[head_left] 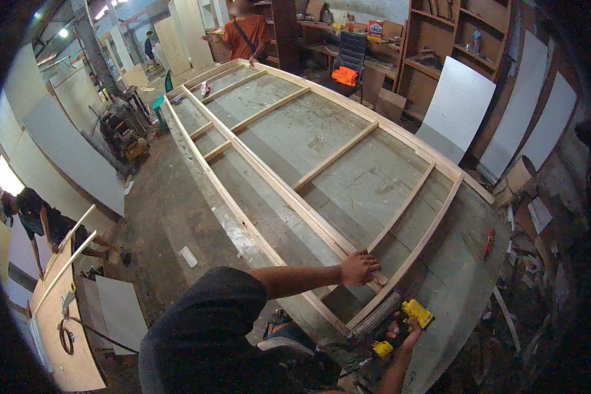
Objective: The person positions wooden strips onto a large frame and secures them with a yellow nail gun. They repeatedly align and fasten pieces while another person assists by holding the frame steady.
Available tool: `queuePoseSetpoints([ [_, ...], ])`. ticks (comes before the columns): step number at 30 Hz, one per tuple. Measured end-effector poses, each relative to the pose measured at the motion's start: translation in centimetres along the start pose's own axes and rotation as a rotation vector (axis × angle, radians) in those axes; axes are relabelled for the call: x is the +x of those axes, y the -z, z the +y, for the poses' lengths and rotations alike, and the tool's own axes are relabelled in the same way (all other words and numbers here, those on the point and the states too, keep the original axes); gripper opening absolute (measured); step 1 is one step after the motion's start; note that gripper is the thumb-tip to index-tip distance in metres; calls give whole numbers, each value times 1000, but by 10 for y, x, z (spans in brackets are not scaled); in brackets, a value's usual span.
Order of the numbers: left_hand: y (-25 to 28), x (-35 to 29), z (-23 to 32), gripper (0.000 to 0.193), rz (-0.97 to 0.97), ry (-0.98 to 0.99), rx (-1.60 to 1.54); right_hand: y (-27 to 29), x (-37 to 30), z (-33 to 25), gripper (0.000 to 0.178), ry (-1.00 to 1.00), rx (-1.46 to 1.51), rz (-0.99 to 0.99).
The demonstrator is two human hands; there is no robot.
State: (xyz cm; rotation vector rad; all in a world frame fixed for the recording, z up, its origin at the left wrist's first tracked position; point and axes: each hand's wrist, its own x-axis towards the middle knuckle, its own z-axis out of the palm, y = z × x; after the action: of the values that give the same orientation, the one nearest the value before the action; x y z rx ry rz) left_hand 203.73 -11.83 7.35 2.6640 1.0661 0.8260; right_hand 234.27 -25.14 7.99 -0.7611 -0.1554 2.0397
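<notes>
Tabletop (pixel 459 279): left fingers (pixel 370 262) half-curled on frame (pixel 335 155); right fingers (pixel 413 330) wrap tool (pixel 419 313) (yellow).

Dull grey floor (pixel 157 197), littered at right. Over my remote feed I make out a bright window (pixel 6 176) far left, lit ceiling lamp (pixel 63 33), grey post (pixel 88 49), tall brown shelving (pixel 429 34), black chair (pixel 353 52) nearby.
</notes>
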Motion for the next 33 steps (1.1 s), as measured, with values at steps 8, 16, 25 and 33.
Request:
queuePoseSetpoints([
  [8,2,2,-1,33,-108,24,-27,10,3,0,55,6,15,15],
  [16,-4,1,-3,34,69,-56,24,13,4,-2,56,28,-32,-13],
  [25,-4,0,-6,35,-37,-29,-17,4,-1,-2,59,45,106,38],
  [33,-3,2,-7,37,-62,-38,-20,24,8,-3,61,19,-15,-154],
])
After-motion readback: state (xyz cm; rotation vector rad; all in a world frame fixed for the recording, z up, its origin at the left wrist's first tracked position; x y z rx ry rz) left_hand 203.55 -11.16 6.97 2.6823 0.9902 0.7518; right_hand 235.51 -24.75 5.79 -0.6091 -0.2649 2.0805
